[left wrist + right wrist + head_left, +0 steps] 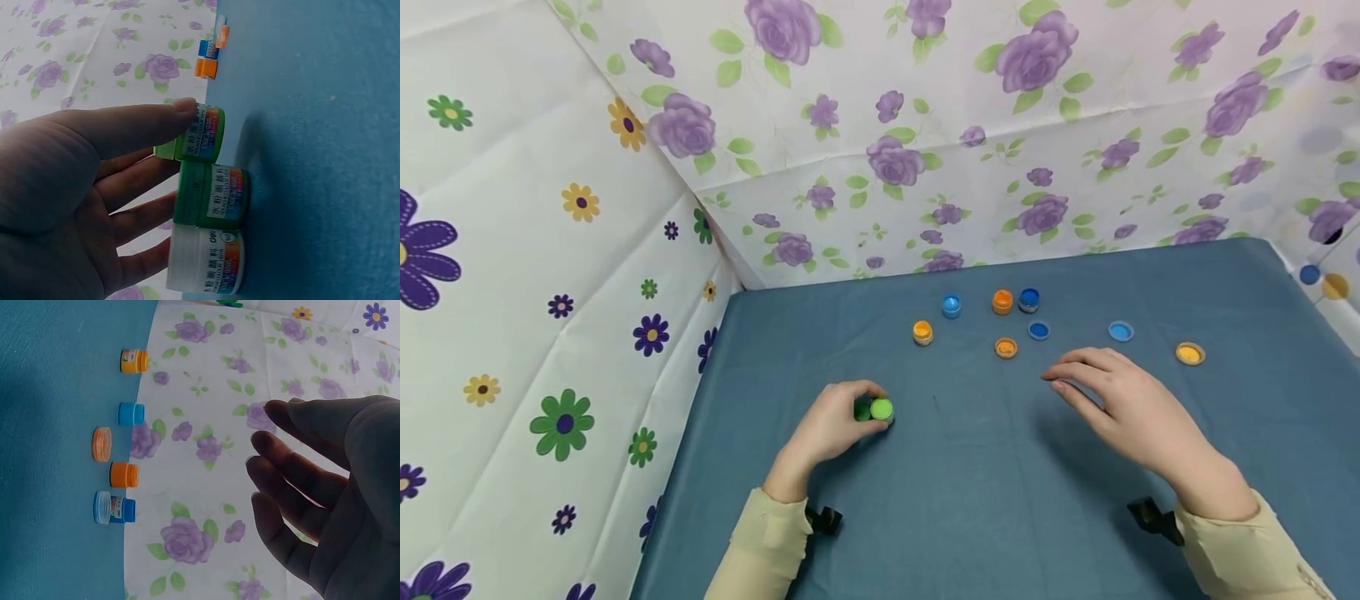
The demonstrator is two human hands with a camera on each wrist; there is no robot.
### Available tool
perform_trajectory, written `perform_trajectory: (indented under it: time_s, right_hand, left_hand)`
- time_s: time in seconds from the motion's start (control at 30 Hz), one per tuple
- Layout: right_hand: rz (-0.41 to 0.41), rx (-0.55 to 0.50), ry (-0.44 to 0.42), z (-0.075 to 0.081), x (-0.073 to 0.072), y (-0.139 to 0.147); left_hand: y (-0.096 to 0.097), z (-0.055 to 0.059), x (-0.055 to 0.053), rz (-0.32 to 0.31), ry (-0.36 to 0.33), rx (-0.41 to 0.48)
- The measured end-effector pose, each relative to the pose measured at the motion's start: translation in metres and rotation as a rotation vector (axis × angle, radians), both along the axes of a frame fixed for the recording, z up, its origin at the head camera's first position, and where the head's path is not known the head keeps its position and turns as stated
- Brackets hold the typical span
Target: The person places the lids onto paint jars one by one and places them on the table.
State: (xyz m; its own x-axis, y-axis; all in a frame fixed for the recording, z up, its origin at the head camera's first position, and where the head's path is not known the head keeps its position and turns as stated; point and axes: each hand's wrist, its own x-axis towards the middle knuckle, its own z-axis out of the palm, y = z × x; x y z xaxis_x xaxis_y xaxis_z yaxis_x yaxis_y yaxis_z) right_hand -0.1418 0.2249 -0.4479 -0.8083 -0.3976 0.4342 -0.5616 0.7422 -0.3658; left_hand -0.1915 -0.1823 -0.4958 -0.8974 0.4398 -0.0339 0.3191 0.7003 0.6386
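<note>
My left hand (831, 425) pinches a closed light green paint jar (882, 409), thumb against its side. Right beside that jar stands a dark green paint jar (212, 195), and a white one (206, 259) follows it in the row, both with lids on. In the head view the white jar is hidden behind the hand. My right hand (1127, 408) hovers over the table with fingers slightly bent and nothing in them. Nearest to it lie the loose lids, a dark blue one (1039, 331) and a light blue one (1121, 331).
Uncapped jars stand toward the back: yellow-orange (922, 333), light blue (951, 306), orange (1002, 302) and dark blue (1029, 300). An orange lid (1006, 347) and a yellow lid (1190, 353) lie on the blue tablecloth (970, 517). Flowered sheets (850, 75) hang behind and at the left.
</note>
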Motion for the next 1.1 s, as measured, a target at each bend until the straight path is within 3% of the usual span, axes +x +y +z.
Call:
perform_trajectory:
  time_s: [0.47, 0.73, 1.1]
  right_hand:
    - [0.013, 0.040, -0.065, -0.0030, -0.0001, 0.0001]
    - [-0.003, 0.049, -0.175, -0.0060, 0.0008, 0.0006]
    - [-0.006, 0.056, -0.180, -0.0083, 0.0023, 0.0072]
  left_hand:
    - [0.0002, -0.0065, 0.0011, -0.029, 0.003, -0.038]
    - [0.0008, -0.0086, 0.0041, -0.009, 0.004, -0.052]
    - [0.0006, -0.0095, 0.0055, -0.009, 0.013, -0.048]
